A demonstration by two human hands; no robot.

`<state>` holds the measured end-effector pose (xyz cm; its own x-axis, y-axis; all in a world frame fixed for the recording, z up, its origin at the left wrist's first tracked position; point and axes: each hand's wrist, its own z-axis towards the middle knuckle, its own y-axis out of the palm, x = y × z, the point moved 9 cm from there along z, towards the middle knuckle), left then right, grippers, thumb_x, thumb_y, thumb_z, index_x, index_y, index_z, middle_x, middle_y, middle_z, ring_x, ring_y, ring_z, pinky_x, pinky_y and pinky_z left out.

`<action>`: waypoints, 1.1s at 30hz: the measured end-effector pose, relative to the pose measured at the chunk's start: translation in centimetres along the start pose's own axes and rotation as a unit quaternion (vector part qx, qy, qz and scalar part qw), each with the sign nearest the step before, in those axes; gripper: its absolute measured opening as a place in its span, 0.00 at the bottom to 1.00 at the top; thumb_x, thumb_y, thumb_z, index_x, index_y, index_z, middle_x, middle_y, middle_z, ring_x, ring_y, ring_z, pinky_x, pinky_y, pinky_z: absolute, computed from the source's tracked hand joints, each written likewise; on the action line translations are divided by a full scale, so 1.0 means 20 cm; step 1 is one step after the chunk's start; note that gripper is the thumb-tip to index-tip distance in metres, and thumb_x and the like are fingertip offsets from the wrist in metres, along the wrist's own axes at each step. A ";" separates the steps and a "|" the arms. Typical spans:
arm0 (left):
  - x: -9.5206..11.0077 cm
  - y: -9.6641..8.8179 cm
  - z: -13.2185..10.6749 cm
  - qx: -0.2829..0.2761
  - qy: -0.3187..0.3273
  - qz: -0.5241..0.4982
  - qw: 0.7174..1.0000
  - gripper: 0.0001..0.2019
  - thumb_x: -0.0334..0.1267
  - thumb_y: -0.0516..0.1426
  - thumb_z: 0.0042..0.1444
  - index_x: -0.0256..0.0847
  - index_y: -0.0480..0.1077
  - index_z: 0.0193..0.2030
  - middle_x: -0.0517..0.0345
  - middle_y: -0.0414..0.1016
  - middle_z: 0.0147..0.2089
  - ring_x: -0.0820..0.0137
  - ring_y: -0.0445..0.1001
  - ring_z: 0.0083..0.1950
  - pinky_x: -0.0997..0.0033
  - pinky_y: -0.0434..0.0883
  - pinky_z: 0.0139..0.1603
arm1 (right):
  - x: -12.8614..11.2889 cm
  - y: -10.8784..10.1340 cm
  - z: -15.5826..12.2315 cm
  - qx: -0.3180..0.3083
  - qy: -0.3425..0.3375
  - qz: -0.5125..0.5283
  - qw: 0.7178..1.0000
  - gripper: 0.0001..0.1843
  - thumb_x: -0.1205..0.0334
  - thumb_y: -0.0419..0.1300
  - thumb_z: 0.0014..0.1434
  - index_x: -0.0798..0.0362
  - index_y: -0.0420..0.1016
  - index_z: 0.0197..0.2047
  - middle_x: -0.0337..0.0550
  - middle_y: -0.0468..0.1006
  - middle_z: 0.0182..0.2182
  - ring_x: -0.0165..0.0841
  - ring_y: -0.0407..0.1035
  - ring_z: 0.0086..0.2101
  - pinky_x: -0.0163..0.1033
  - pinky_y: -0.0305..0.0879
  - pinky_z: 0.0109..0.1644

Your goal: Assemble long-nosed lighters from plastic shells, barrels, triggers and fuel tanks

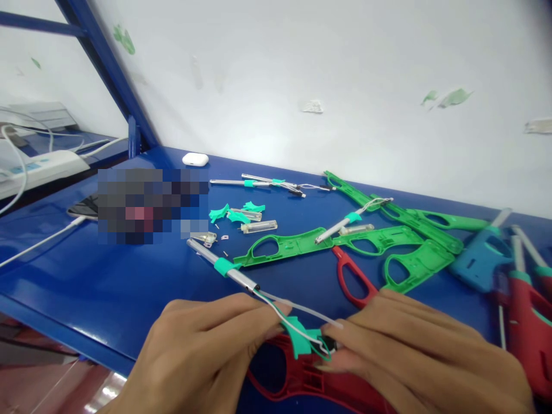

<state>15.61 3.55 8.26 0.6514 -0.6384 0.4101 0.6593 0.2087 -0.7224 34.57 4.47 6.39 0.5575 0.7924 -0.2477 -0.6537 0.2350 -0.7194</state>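
Silver lighter tube [240, 276] with a white wire [279, 312] slants above the blue table [142, 276], just beyond the left hand [202, 345], whose fingers [254, 313] bunch beside the teal trigger [301, 344]; I cannot tell their exact grip. The right hand [422, 351] pinches the black igniter [331, 343] over the red casing half [332, 384].

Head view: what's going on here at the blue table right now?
A person is working with both bare hands over a red shell half. The right hand pinches a small black part where white wires run in from a silver tube. A teal tab shows between the hands. The left hand has its fingertips by the wires; what they grip is hidden. Green shell halves lie beyond on the blue table.
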 end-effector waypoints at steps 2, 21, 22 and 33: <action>0.00 0.01 0.01 -0.014 0.003 -0.020 1.000 0.13 0.31 0.53 0.83 0.57 0.73 0.53 0.77 0.88 0.37 0.76 0.92 0.37 0.84 0.78 0.31 | -0.02 -0.03 0.02 0.036 -0.010 0.028 0.999 0.18 0.53 0.59 0.86 0.39 0.87 0.44 0.33 0.90 0.29 0.35 0.86 0.27 0.38 0.83 0.32; 0.00 0.00 -0.02 0.000 -0.014 0.029 0.999 0.20 0.24 0.53 0.73 0.58 0.74 0.56 0.79 0.91 0.45 0.78 0.92 0.40 0.86 0.80 0.37 | -0.08 -0.05 0.12 -0.018 -0.031 -0.082 0.996 0.13 0.45 0.69 0.79 0.38 0.93 0.45 0.38 0.89 0.30 0.37 0.86 0.32 0.37 0.85 0.38; -0.01 0.00 -0.03 -0.011 -0.016 0.047 0.999 0.21 0.23 0.53 0.73 0.57 0.74 0.58 0.77 0.92 0.48 0.78 0.92 0.42 0.87 0.80 0.40 | -0.08 -0.06 0.11 -0.019 -0.028 -0.073 0.997 0.16 0.47 0.66 0.82 0.40 0.93 0.43 0.37 0.89 0.30 0.35 0.86 0.30 0.36 0.84 0.38; -0.06 0.02 -0.10 -0.022 -0.040 0.054 0.998 0.20 0.26 0.54 0.77 0.58 0.73 0.63 0.74 0.91 0.55 0.79 0.92 0.47 0.87 0.80 0.50 | -0.07 -0.06 0.10 -0.007 -0.018 -0.016 1.000 0.29 0.51 0.51 0.90 0.47 0.86 0.39 0.33 0.90 0.30 0.28 0.86 0.28 0.37 0.80 0.41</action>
<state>14.43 2.89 6.40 0.7460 -0.5534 0.3705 0.5683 0.2390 -0.7874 33.62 4.22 8.95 0.5593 0.8044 -0.2005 -0.6278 0.2531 -0.7361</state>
